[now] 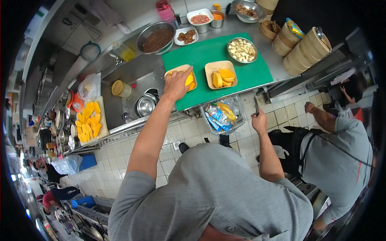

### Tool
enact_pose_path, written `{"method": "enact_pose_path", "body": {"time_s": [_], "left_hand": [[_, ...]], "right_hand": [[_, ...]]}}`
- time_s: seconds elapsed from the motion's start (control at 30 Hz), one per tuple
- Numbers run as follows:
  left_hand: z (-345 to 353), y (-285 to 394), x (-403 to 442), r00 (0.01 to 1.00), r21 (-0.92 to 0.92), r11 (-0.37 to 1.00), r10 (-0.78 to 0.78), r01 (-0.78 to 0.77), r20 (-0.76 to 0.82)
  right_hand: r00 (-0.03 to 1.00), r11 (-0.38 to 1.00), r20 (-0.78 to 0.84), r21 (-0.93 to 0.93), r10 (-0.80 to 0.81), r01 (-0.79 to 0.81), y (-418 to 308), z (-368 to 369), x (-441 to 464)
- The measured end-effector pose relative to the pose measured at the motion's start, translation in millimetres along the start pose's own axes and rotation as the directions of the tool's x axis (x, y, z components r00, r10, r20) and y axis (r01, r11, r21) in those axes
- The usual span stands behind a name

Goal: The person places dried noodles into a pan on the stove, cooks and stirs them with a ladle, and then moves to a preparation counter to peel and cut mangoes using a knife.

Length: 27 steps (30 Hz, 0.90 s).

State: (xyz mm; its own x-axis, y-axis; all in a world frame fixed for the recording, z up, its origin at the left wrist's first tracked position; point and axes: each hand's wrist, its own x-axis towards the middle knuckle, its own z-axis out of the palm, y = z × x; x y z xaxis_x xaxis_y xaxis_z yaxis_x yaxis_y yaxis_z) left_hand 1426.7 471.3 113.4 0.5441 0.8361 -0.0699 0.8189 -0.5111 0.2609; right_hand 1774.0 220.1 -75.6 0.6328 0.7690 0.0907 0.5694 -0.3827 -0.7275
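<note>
1. Right hand (259, 121): grip closed round a knife (256, 103), blade pointing forward, held off the table's front edge; presumably so to keep steel away from the other hand.
2. Clear bin (242, 117), below that edge, holding blue and yellow wrappers (218, 118); likely set there within easy drop.
3. Left hand (177, 85): over the left tray (194, 86), fingers extended across yellow pieces (189, 79), probably to steady them; whether the grip pinches any, cannot tell.
4. Right tray (208, 77), beside it, apart: thick yellow pieces (227, 74) inside, untouched.
5. Green board (201, 52), under both trays, apparently protecting the steel table (265, 45).
6. Metal bowl (243, 62) of pale cubes, on the board's far right, seemingly parked out of the way.
7. Large bowl (164, 52), dark granular contents, behind the board's far left corner.
8. Bamboo steamers (295, 63), stacked at right, perhaps to save room.
</note>
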Motion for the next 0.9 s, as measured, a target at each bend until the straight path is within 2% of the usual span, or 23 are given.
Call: {"method": "enact_pose_path", "body": {"time_s": [0.03,0.07,0.13,0.17,0.2,0.27,0.3,0.33,0.37,0.4,0.47,0.5,0.57,0.6,0.67,0.7,0.8,0.83,0.9], "left_hand": [[6,0,4,0.999,0.061,0.997,0.042,-0.044,0.029],[9,6,6,0.998,0.067,0.996,0.057,-0.059,0.034],[15,16,9,0.956,0.026,0.981,0.194,-0.193,-0.218],[13,32,13,0.947,-0.027,0.970,0.231,-0.243,-0.226],[11,53,17,0.946,-0.024,0.967,0.241,-0.252,-0.216],[8,94,32,0.989,-0.195,0.971,0.146,-0.141,0.014],[19,104,41,0.989,-0.194,0.970,0.150,-0.145,0.012],[32,111,51,0.998,-0.257,0.965,0.057,-0.049,0.021],[42,114,58,0.999,-0.318,0.947,-0.035,0.044,0.034],[45,117,62,0.999,-0.317,0.948,-0.032,0.040,0.030],[46,118,68,0.978,-0.321,0.929,-0.143,0.185,0.150],[44,118,69,0.979,-0.308,0.934,-0.136,0.178,0.152],[42,118,70,0.966,-0.283,0.926,-0.222,0.251,0.132],[42,120,72,0.968,-0.277,0.930,-0.210,0.241,0.137],[43,122,77,0.955,-0.199,0.937,-0.264,0.288,0.139],[46,124,76,0.954,-0.201,0.936,-0.262,0.288,0.145],[51,125,82,0.948,-0.172,0.934,-0.296,0.313,0.119],[54,122,82,0.949,-0.214,0.925,-0.302,0.314,0.086],[61,112,82,0.949,-0.253,0.915,-0.308,0.313,0.062]], "right_hand": [[0.978,0.979,0.141,0.110,0.153,-0.169,-6,-8,-1],[0.978,0.977,0.130,0.115,0.164,-0.179,0,-7,-3],[0.977,0.962,-0.007,0.174,0.215,-0.210,10,1,-6],[0.912,0.907,0.123,0.118,0.391,-0.405,-8,-9,-3],[0.908,0.901,0.119,0.122,0.402,-0.416,-6,-1,-4],[0.981,0.962,0.018,0.195,0.193,-0.193,3,18,4],[0.993,0.961,-0.050,0.263,0.105,-0.088,-5,27,13],[0.992,0.947,-0.123,0.322,0.021,0.020,-14,40,23],[0.994,0.862,-0.086,0.507,0.061,-0.009,-32,48,36],[0.995,0.741,-0.042,0.670,0.091,-0.040,-55,51,50],[0.957,0.699,0.187,0.654,0.221,-0.289,-111,29,72],[0.956,0.689,0.183,0.663,0.228,-0.292,-116,36,81],[0.991,0.914,-0.014,0.389,0.133,-0.117,-118,43,91],[0.989,0.912,-0.022,0.392,0.145,-0.125,-107,48,92],[0.901,0.929,-0.340,0.340,0.268,-0.148,-84,57,97],[0.894,0.915,-0.295,0.324,0.338,-0.239,-70,54,96],[0.880,0.935,-0.335,0.226,0.337,-0.272,-38,46,95],[0.906,0.957,-0.308,0.084,0.290,-0.277,-28,41,91],[0.907,0.952,-0.287,0.075,0.307,-0.298,-6,34,81]]}}
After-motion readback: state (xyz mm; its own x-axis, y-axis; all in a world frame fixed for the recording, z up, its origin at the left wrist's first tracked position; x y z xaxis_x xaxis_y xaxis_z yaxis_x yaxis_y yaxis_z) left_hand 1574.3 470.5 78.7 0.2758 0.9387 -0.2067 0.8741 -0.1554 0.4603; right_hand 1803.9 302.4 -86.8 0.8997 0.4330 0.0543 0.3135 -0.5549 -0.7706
